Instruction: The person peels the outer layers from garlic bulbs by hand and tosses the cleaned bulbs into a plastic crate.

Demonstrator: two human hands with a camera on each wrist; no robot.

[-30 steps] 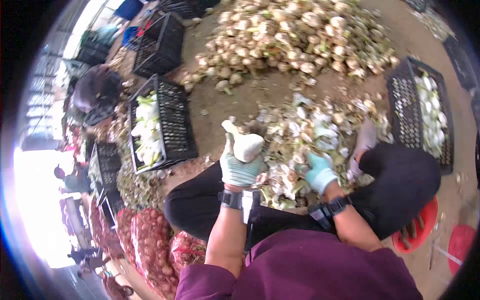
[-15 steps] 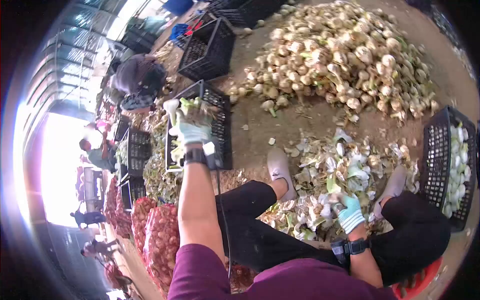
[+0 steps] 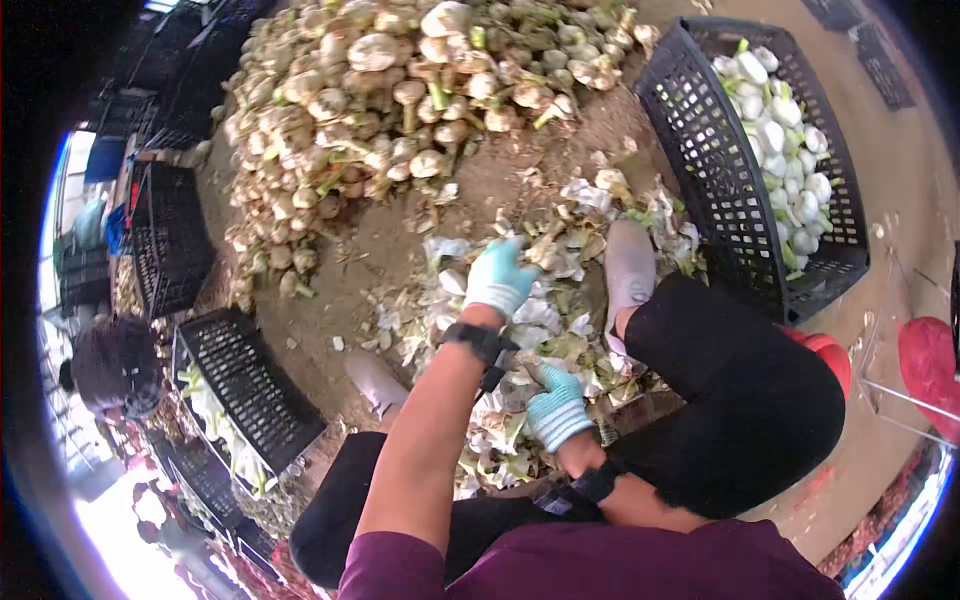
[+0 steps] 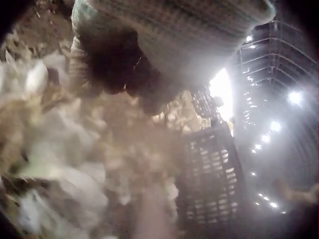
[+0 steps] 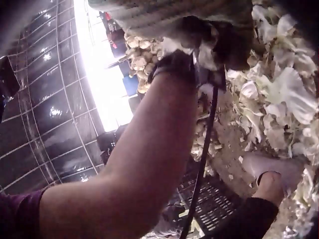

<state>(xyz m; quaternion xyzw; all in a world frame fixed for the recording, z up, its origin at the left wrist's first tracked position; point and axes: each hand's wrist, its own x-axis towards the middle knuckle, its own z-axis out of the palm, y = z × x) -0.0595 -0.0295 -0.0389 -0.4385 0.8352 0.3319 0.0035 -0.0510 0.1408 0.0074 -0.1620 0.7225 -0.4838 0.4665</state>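
Note:
My left hand [image 3: 500, 278], in a pale green knitted glove, reaches over the heap of garlic skins [image 3: 545, 315] with its fingers stretched out. No bulb shows in it. The left wrist view has the glove [image 4: 184, 35] close above blurred skins, its underside dark. Nearer my body, my right hand [image 3: 556, 405] is curled low over the same heap. Its fingers seem to grip a small greyish thing [image 3: 520, 384], whose kind I cannot tell. In the right wrist view the curled glove [image 5: 199, 20] shows above my left forearm.
Unpeeled garlic bulbs [image 3: 375, 110] form a big pile ahead. A black crate [image 3: 715, 180] of white bulbs stands at the right, another crate [image 3: 255, 375] with trimmed garlic at the left. My shoes [image 3: 630, 270] flank the skins. A person [image 3: 115, 365] is far left.
My left hand carried a white garlic bulb to the left crate, let it go, and came back over the skins. The head view has swung right. My right hand stays low over the heap.

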